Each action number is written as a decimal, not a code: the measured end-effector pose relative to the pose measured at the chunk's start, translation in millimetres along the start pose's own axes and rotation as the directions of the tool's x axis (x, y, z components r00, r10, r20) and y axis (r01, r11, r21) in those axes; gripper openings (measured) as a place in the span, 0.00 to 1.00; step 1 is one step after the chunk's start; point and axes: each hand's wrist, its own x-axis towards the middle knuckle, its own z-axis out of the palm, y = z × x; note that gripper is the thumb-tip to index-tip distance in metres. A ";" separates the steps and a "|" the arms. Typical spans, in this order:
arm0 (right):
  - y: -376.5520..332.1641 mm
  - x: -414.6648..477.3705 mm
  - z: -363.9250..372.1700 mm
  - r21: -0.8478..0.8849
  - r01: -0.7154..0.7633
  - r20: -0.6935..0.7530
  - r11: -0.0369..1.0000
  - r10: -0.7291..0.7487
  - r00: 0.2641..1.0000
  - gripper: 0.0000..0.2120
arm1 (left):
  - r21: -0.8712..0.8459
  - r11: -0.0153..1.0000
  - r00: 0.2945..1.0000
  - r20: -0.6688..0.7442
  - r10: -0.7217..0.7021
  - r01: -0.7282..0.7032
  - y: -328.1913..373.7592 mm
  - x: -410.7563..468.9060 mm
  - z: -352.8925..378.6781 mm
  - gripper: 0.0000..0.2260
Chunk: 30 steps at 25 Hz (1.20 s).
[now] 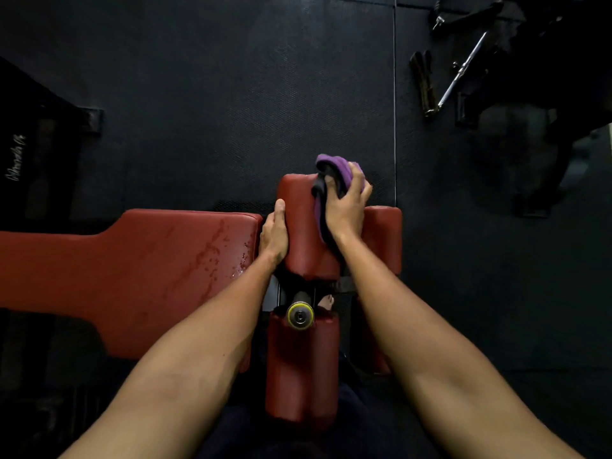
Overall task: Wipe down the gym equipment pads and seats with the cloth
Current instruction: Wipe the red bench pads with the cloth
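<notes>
Both hands are on the pad (299,233): my right hand (347,208) grips the cloth (334,165) against its 1 o'clock corner, my left hand (274,231) clasps its 9 o'clock edge. A wet seat (149,260) lies at 9 o'clock.

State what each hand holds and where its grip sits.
The right hand grips the purple cloth around its bunched middle, pressing it on the red pad. The left hand grips that pad's left edge.

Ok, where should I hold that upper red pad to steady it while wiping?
Probably its left flank, coming from the left, as the left hand does now: the upper red pad is rounded, and the right hand with the cloth covers its top right.
</notes>
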 end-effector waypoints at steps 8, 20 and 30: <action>61.7 -110.3 -43.4 -0.096 -0.282 0.066 0.955 0.289 0.955 0.26 | 0.100 0.995 1.000 -0.009 0.008 -0.007 -12.2 -35.4 -1.5 0.30; 35.1 -209.2 -76.6 -0.044 -0.267 0.044 0.963 0.268 0.962 0.30 | 0.587 0.763 0.961 0.215 0.177 -0.272 -70.4 -121.0 -66.9 0.24; 39.8 -324.0 -66.1 -0.096 -0.164 -0.033 0.982 0.161 0.986 0.32 | 0.695 0.639 0.943 0.286 0.172 -0.328 -113.4 -188.8 -112.9 0.25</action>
